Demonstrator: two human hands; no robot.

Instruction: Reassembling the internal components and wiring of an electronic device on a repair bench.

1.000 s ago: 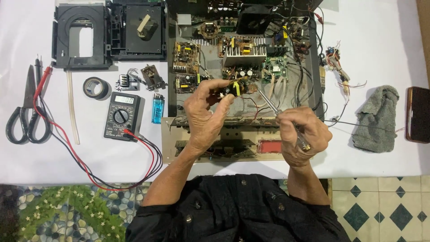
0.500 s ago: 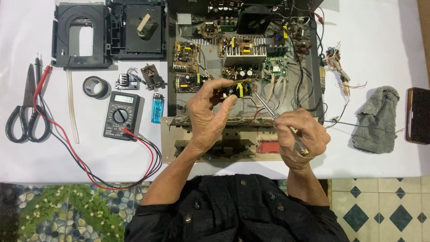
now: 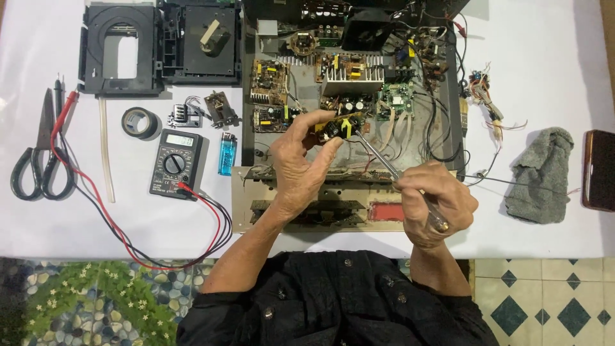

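My left hand (image 3: 301,168) pinches a small circuit board (image 3: 334,127) with dark and yellow parts, lifted a little above the opened electronics chassis (image 3: 351,96). My right hand (image 3: 434,204) grips a slim metal-shafted tool (image 3: 378,157) like a pen. Its tip points up-left and touches the small board's right edge. Both hands hover over the detached beige front panel (image 3: 307,205) at the table's near edge. Black sleeves cover my forearms below.
A multimeter (image 3: 175,163) with red and black leads, a blue lighter (image 3: 227,154), a tape roll (image 3: 139,122) and scissors (image 3: 38,160) lie at left. Black disc-drive parts (image 3: 160,41) sit at top left. A grey rag (image 3: 541,174) and loose wires (image 3: 483,96) lie at right.
My right hand has shifted slightly, keeping the tool's tip at the small board. The left hand holds the board in nearly the same place.
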